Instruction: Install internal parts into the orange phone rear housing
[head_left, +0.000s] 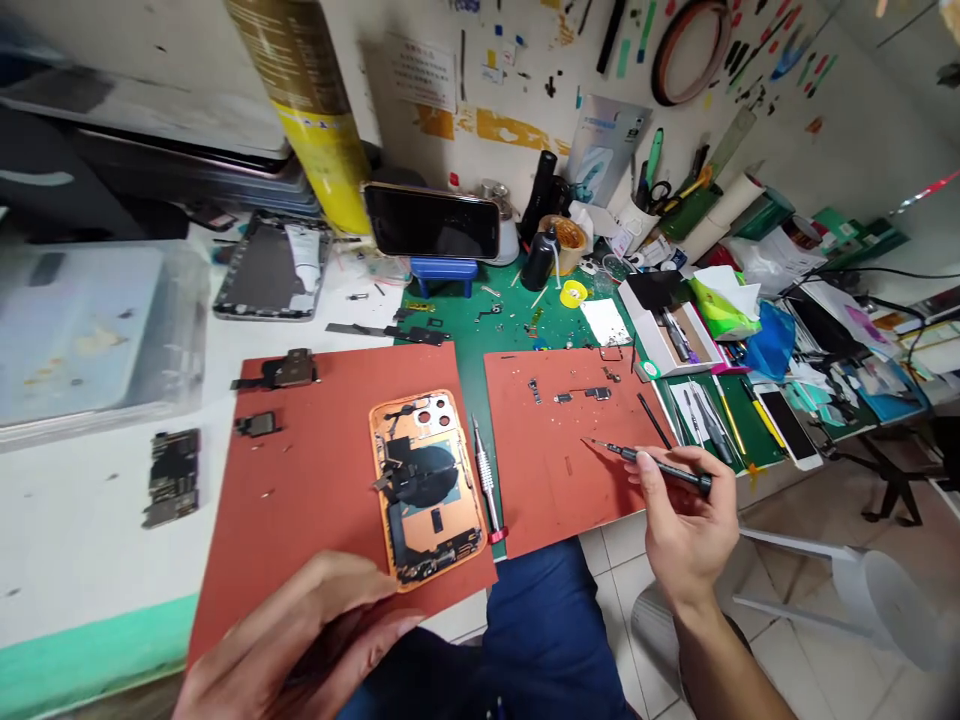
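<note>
An orange phone back housing lies open on the left red mat, with a round black coil, flex cables and small parts inside. My left hand is at its lower left corner, thumb and fingers apart. The fingertips are close to the corner; whether they touch it I cannot tell. In my right hand is a slim black screwdriver, held like a pen above the right mat, its tip pointing left. Several small parts, including a black bracket piece, and tiny screws lie on that mat beyond the tip.
A silver screwdriver with a red cap lies between the mats. Camera modules and a logic board are on the left. A phone leans on a blue stand at the back. Tweezers and a white box are at the right.
</note>
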